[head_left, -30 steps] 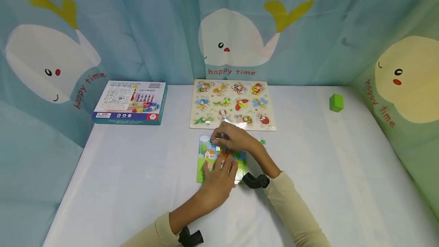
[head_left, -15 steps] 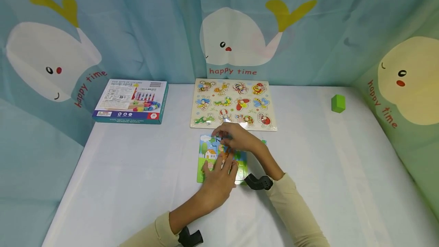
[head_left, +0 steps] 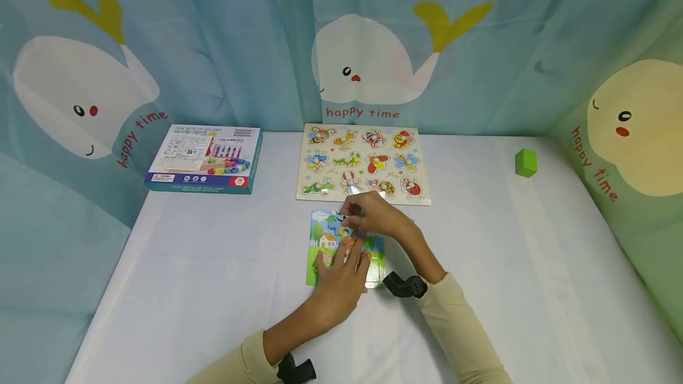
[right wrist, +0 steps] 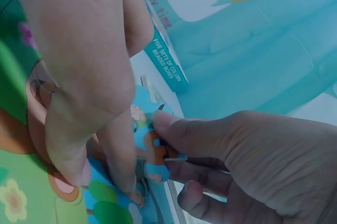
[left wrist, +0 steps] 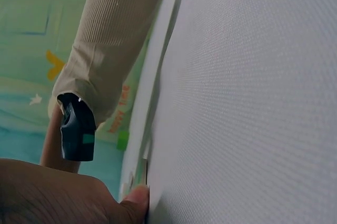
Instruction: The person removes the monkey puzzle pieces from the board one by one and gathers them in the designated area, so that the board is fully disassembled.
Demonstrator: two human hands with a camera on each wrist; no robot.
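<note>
A jigsaw puzzle (head_left: 313, 265) with a house, trees and grass lies on the white table in front of me. Across its lower part my left hand (head_left: 338, 289) rests with fingers spread, fingertips on the picture. My right hand (head_left: 376, 213) is over the puzzle's upper edge. In the right wrist view its thumb and fingers pinch a blue and orange puzzle piece (right wrist: 156, 150), right beside the left fingertips. The left wrist view shows the left hand (left wrist: 68, 195) low over the cloth. Much of the puzzle's middle is hidden under both hands.
Just behind the puzzle lies a wooden insect peg board (head_left: 363, 162). A beaded-boxes carton (head_left: 200, 159) stands at the back left, a green block (head_left: 526, 163) at the back right. Whale-print curtains (head_left: 240, 46) enclose the table.
My right hand has shifted slightly right along the puzzle's top edge, uncovering more of its upper left part. The left hand has stayed in place.
</note>
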